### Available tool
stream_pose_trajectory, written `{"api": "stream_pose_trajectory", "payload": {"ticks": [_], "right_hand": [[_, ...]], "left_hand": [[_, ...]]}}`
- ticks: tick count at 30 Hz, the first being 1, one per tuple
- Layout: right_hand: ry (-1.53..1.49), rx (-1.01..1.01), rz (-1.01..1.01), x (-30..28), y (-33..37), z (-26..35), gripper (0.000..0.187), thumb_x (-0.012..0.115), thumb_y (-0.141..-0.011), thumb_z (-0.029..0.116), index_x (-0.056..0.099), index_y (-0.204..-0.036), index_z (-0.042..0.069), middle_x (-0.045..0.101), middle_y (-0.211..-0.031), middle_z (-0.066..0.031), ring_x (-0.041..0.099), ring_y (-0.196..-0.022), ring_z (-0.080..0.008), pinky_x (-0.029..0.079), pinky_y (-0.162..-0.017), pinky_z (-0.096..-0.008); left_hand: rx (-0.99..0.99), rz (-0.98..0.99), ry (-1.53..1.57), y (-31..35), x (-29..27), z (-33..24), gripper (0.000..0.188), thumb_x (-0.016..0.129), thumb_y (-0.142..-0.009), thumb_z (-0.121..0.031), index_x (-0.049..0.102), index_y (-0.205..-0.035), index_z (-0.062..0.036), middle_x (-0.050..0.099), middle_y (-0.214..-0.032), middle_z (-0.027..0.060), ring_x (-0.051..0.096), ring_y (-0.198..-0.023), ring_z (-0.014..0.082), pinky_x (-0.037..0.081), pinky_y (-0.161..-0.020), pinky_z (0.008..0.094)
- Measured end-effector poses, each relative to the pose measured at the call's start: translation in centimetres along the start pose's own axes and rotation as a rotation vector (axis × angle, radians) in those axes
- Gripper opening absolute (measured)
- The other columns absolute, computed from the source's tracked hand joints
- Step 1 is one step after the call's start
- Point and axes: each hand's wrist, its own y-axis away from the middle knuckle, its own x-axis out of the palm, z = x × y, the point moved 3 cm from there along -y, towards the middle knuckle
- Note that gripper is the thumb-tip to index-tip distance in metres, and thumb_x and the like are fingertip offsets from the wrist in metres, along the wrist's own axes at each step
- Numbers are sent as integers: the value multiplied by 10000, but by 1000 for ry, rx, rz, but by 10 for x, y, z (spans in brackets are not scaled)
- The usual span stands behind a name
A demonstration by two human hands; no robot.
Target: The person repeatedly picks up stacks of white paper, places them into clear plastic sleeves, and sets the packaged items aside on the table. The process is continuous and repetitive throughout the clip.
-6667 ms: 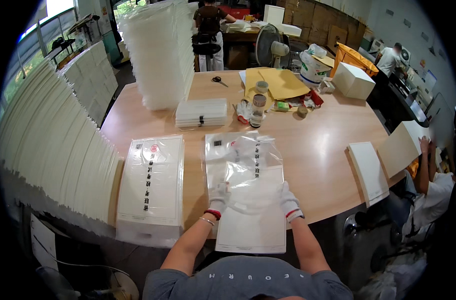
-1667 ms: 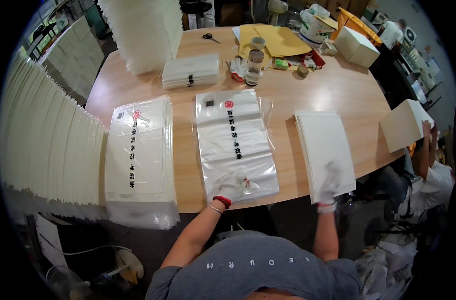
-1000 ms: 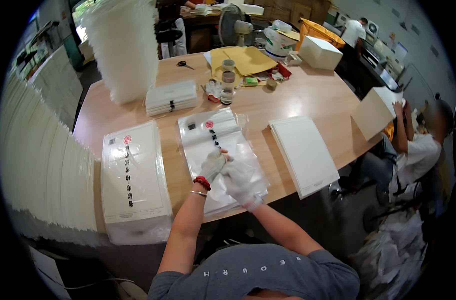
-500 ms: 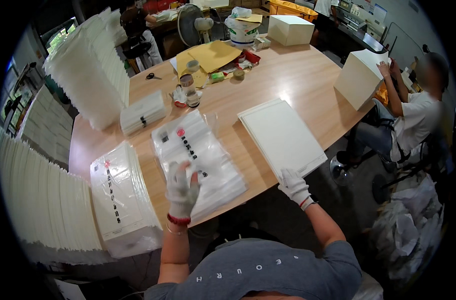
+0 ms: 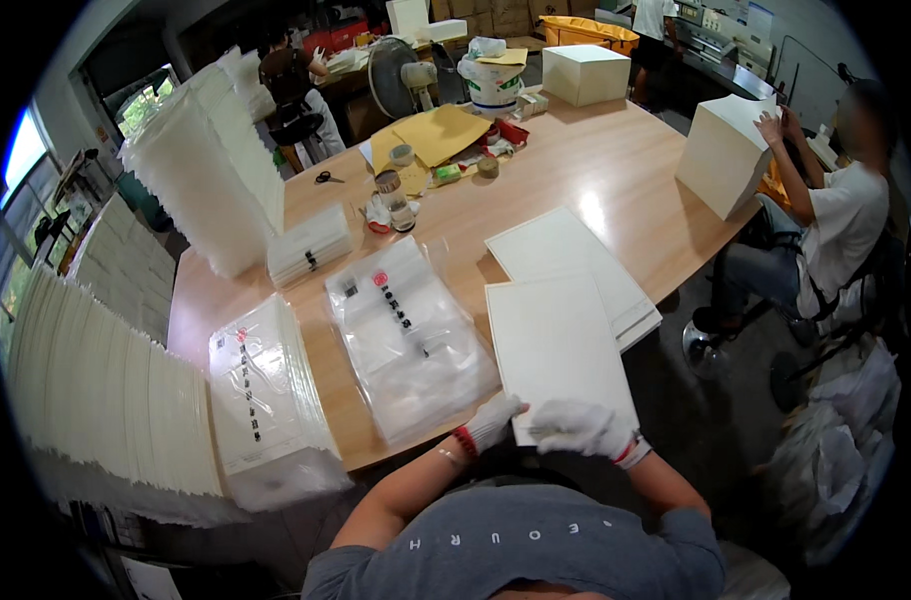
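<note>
A thin cream-white paper stack (image 5: 559, 335) juts over the table's near edge in front of me. My left hand (image 5: 494, 420), in a white knit glove with a red cuff, pinches its near left corner. Across the near edge of the same paper lies my right hand (image 5: 583, 430), gloved alike; its fingers are smeared by motion. A second stack of cream paper (image 5: 566, 250) lies partly underneath, farther off. To the left rests a flat pile of clear plastic bags (image 5: 411, 345) printed with dark characters and a red mark.
Plastic-wrapped paper packs (image 5: 266, 400) lie at the table's left edge, beside tall paper stacks (image 5: 106, 390). Beyond are a smaller wrapped bundle (image 5: 309, 245), scissors (image 5: 329, 178), tape rolls (image 5: 388, 183), yellow envelopes (image 5: 441, 135) and a fan (image 5: 391, 78). A co-worker (image 5: 841, 200) handles a paper block (image 5: 721, 160) at right.
A thin paper stack has come off the right-hand stack toward me. My left hand has left the plastic bags and moved right to its corner. The view has shifted slightly.
</note>
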Motion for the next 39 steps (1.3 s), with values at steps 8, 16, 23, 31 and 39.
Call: {"api": "stream_pose_trajectory", "payload": {"ticks": [8, 16, 23, 31, 39], "right_hand": [[-1200, 795, -708, 126, 69, -87, 456, 458, -905, 377, 480, -1158, -2, 559, -1050, -129, 567, -906, -205, 462, -807, -365], [-626, 744, -970, 112, 1, -34, 361, 608, -816, 131, 502, -1115, -42, 595, -997, -103, 575, -858, -162, 472, -755, -281], [-319, 581, -751, 67, -1, 4, 341, 631, -753, 76, 535, -1064, -25, 609, -980, -119, 603, -840, -170, 493, -716, -291], [300, 440, -40, 77, -37, -1, 221, 578, -767, 224, 607, -940, 90, 613, -901, -168, 599, -744, -330, 483, -621, -398], [412, 438, 2, 152, -73, -126, 484, 616, -759, 364, 487, -1131, 83, 566, -1041, -138, 587, -857, -309, 463, -759, -404]], "left_hand": [[633, -287, -1361, 55, -1, 6, 737, 628, -704, -266, 316, -1274, 82, 310, -1303, 277, 320, -1220, 334, 286, -1016, 379], [1102, -1045, -1489, 97, -27, -99, 754, 589, -736, -356, 280, -1289, 54, 398, -1199, 246, 402, -1087, 396, 299, -941, 522], [619, -617, -639, 57, -112, -123, 421, 582, -824, -186, 468, -1181, 8, 602, -772, 49, 560, -685, 157, 467, -593, 326], [481, -279, -204, 52, -145, -181, 397, 523, -878, -188, 455, -1218, 5, 628, -860, 46, 572, -778, 113, 484, -641, 243], [905, -261, -1033, 42, -41, -118, 371, 528, -761, -87, 499, -1130, -52, 597, -763, 132, 589, -719, 266, 470, -643, 379]]}}
